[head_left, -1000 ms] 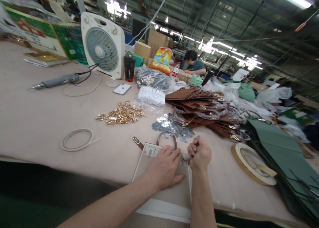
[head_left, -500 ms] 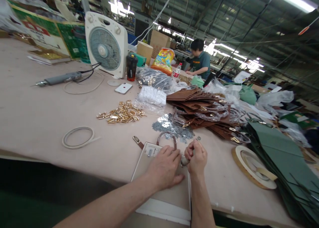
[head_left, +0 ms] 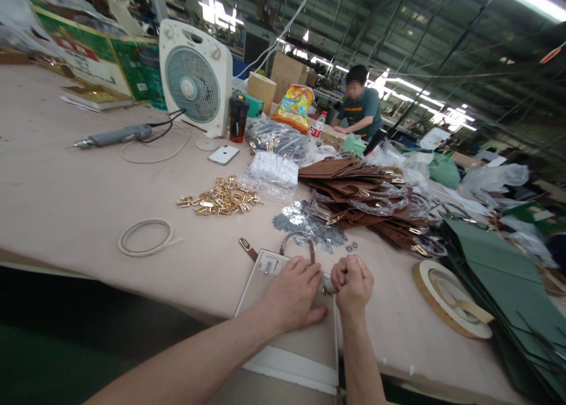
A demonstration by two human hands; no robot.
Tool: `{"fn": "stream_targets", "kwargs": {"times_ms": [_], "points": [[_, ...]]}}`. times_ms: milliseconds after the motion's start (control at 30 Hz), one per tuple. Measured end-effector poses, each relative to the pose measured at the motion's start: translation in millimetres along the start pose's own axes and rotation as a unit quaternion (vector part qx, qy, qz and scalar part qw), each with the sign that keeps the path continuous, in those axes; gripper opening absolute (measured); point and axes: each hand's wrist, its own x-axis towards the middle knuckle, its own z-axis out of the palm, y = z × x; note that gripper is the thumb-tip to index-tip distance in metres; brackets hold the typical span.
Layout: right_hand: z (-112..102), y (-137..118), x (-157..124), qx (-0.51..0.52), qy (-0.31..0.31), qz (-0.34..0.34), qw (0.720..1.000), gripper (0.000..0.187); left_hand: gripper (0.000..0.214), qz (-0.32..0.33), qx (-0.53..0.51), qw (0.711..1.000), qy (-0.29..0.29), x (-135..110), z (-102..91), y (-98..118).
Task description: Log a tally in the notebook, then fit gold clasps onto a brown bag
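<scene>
A beige bag panel (head_left: 292,349) with a pale edge lies in front of me at the table's edge. At its far end are a brown handle (head_left: 313,249) in clear wrap and a brown strap with a gold buckle (head_left: 246,245). My left hand (head_left: 294,296) rests flat on the panel, fingers stretched towards the handle. Beside it, at the panel's right edge, my right hand (head_left: 354,281) is closed in a fist. A small rounded greyish end shows at the fist's left side; what it belongs to is hidden by the fingers.
Flat metal plates (head_left: 309,225) and gold clasps (head_left: 221,198) lie in heaps beyond the panel. Brown bag pieces (head_left: 367,198) are stacked behind; green ones (head_left: 499,275) lie right, by a tape roll (head_left: 451,299). A fan (head_left: 194,81), electric screwdriver (head_left: 110,137) and phone (head_left: 223,154) stand or lie left.
My right fist has shifted slightly to the right and turned a little. The left hand stays flat on the panel. The whole view has shifted slightly.
</scene>
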Motion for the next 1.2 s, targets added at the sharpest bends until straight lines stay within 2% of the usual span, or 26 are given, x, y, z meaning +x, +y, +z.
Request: {"fn": "stream_targets", "kwargs": {"times_ms": [167,233,367,567,700,800,1000,1100,1200], "points": [[6.8,-19.5,-1.0,0.015,0.012,-0.101,0.995,0.040,0.067,0.009,0.001,1.000,0.000,-0.4,1.5,-0.9],[6.9,-13.7,-1.9,-0.007,0.006,-0.075,0.997,0.044,0.065,0.007,-0.004,1.000,0.000,0.3,1.8,-0.5],[-0.9,10.0,-3.1,0.001,0.016,0.029,0.999,0.048,0.063,0.010,-0.010,1.000,-0.003,1.4,-2.0,1.5],[-8.3,17.9,-14.4,0.047,0.105,-0.016,0.993,0.042,0.062,0.006,-0.019,1.000,0.011,0.3,-2.6,2.5],[-6.5,14.5,-21.7,0.096,0.150,-0.038,0.983,0.043,0.078,-0.006,-0.037,0.999,0.028,-1.3,-0.2,4.3],[-7.8,11.4,-24.0,0.124,0.159,-0.033,0.979,0.044,0.085,-0.010,-0.054,0.997,0.048,-8.0,-8.6,3.0],[-6.8,14.5,-29.3,0.126,0.150,-0.046,0.980,0.043,0.055,-0.009,-0.046,0.996,0.078,-36.9,-40.1,-26.0],[-0.9,16.7,-32.8,0.110,0.141,-0.065,0.982,0.041,0.042,-0.014,-0.078,0.994,0.075,-49.0,-43.0,-41.8],[3.4,17.0,-36.2,0.094,0.139,-0.079,0.983,0.038,0.032,-0.019,-0.094,0.992,0.081,-52.5,-38.2,-47.8]]}}
